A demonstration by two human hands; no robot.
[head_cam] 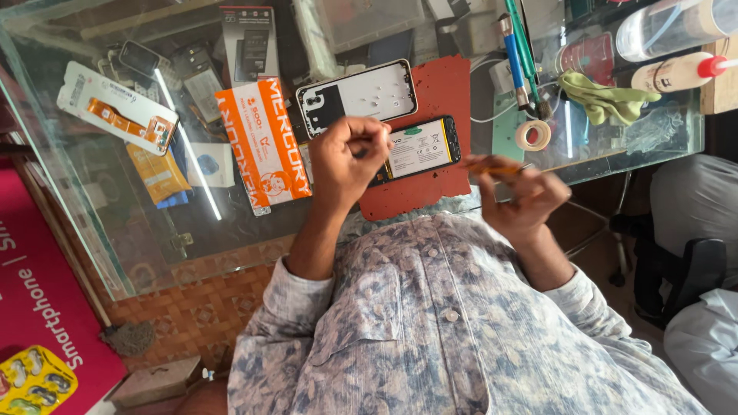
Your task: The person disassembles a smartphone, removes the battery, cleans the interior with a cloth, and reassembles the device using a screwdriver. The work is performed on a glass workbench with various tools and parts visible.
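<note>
An opened phone (421, 147) with its battery showing lies on a red mat (438, 88) on the glass counter. My left hand (342, 165) hovers over the phone's left end, fingers pinched around a thin dark tool of which little shows. My right hand (521, 198) is just right of the mat, off the counter's near edge. It grips a slim orange-handled tool (492, 166) that points left toward the phone. A white phone back frame (361, 96) lies on the mat behind the phone.
An orange and white box (261, 142) lies left of the mat. A tape roll (533, 134), green cloth (603, 96), blue-handled tools (513, 54) and a red-capped bottle (676, 73) are at the right. Packaged parts (115, 107) lie far left.
</note>
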